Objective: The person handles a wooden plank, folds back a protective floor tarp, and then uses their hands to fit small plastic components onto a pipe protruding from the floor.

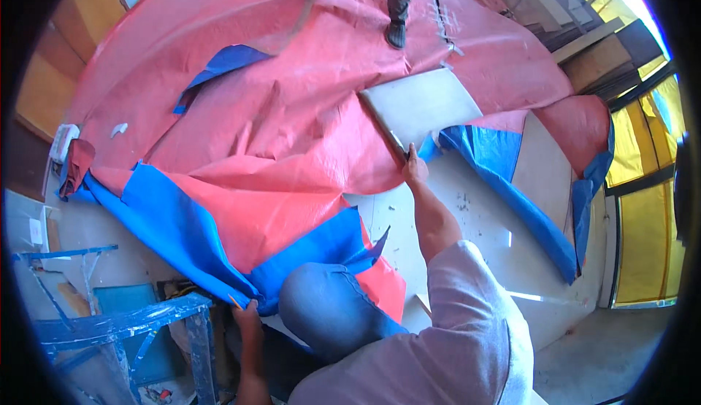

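My left hand (pixel 249 314) is low at the left, closed beside the folded edge of a blue-and-red tarpaulin (pixel 175 215). A thin orange stick, like a pencil (pixel 235 302), pokes out of its fingers. Stretched forward, my right hand (pixel 416 168) is closed at the near corner of a flat pale board (pixel 423 100). This board rests partly over the red sheet, its dark edge toward me. My bent knee (pixel 321 299) presses near the tarpaulin's blue fold.
Another person's legs (pixel 398 7) stand on the red sheet ahead. A blue paint-spotted stool (pixel 124 321) is at my left. Blue tarpaulin folds (pixel 511 186) frame a second pale panel at the right. Planks (pixel 595 62) lean at the far right, near yellow sheeting (pixel 646 237).
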Action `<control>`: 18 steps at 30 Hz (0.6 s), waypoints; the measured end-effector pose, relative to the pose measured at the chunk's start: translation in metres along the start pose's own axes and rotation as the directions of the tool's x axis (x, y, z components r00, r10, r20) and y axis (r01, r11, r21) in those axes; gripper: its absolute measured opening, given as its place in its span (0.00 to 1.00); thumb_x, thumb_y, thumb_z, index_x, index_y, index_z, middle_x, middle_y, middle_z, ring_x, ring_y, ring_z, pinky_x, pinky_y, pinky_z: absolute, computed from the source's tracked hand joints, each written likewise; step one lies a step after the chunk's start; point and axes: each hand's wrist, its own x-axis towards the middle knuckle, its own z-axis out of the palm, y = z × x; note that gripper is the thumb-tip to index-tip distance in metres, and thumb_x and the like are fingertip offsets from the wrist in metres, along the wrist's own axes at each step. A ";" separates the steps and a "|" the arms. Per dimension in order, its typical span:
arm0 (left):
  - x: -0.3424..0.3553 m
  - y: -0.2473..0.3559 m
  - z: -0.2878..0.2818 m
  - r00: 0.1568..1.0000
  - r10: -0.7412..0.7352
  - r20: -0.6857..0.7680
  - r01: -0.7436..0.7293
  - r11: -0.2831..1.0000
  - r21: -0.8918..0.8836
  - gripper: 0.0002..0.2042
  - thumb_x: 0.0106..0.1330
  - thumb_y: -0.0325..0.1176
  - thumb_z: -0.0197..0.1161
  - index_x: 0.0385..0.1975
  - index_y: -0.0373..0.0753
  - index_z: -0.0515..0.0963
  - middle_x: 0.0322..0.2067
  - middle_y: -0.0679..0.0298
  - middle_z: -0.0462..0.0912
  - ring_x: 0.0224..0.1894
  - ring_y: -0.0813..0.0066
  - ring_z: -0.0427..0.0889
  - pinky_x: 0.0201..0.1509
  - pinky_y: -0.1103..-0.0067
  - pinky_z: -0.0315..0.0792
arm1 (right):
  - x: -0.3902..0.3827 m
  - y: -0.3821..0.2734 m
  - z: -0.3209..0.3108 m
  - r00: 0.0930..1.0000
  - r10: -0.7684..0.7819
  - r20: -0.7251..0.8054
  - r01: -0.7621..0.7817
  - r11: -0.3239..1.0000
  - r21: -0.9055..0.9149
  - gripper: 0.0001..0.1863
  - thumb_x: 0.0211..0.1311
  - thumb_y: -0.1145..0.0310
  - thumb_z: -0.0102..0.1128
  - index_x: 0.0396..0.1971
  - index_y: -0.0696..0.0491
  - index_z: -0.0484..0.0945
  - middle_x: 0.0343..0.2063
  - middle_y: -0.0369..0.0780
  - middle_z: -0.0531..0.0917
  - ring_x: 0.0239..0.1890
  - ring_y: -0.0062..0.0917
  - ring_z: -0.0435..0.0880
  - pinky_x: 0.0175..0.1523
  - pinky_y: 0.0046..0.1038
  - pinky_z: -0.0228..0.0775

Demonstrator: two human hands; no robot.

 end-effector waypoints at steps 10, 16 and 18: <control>-0.022 0.063 0.010 0.997 -0.041 0.066 0.044 0.998 -0.036 0.18 0.59 0.24 0.64 0.49 0.29 0.75 0.43 0.58 0.80 0.42 0.67 0.79 0.51 0.70 0.72 | -0.103 0.100 -0.043 0.975 0.220 0.037 -0.214 0.968 -0.132 0.18 0.67 0.60 0.51 0.37 0.58 0.86 0.37 0.58 0.85 0.44 0.55 0.85 0.52 0.51 0.75; -0.056 0.111 -0.015 0.989 -0.061 0.136 0.057 0.998 0.033 0.18 0.60 0.25 0.63 0.51 0.29 0.74 0.46 0.56 0.80 0.46 0.64 0.80 0.55 0.69 0.73 | -0.162 0.142 -0.053 0.925 0.380 -0.012 -0.380 0.924 -0.047 0.17 0.63 0.63 0.51 0.37 0.59 0.85 0.36 0.58 0.85 0.45 0.54 0.84 0.53 0.50 0.75; -0.062 0.106 -0.030 0.995 -0.032 0.095 0.028 0.999 0.038 0.19 0.61 0.25 0.62 0.53 0.29 0.74 0.49 0.55 0.80 0.50 0.63 0.80 0.58 0.69 0.72 | -0.167 0.148 -0.052 0.914 0.405 -0.030 -0.404 0.914 0.032 0.16 0.61 0.65 0.51 0.37 0.58 0.85 0.36 0.58 0.85 0.45 0.55 0.84 0.53 0.49 0.74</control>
